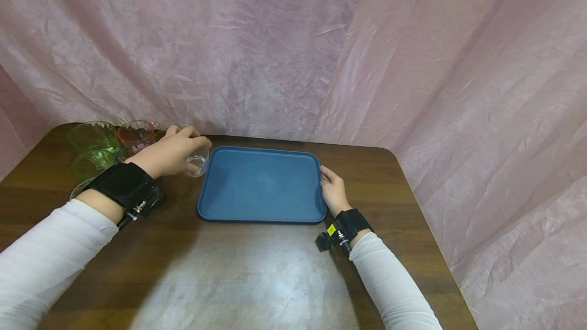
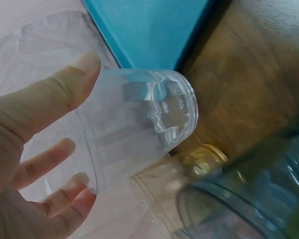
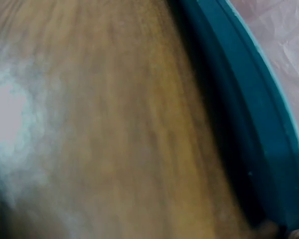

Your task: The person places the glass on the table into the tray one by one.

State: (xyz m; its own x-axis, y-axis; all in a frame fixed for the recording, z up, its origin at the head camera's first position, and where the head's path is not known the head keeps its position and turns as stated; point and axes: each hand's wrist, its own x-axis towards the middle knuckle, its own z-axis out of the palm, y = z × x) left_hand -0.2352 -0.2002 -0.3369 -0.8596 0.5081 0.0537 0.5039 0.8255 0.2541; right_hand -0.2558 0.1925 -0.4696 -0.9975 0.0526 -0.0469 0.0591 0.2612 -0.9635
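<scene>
Wooden tabletop (image 1: 385, 182), clear cup (image 2: 139, 112) beside blue tray (image 1: 266, 185)

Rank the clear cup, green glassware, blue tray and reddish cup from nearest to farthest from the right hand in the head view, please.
1. Blue tray, right edge at the right hand.
2. Clear cup, in the left hand.
3. Reddish cup, farther left.
4. Green glassware, left of that.
</scene>
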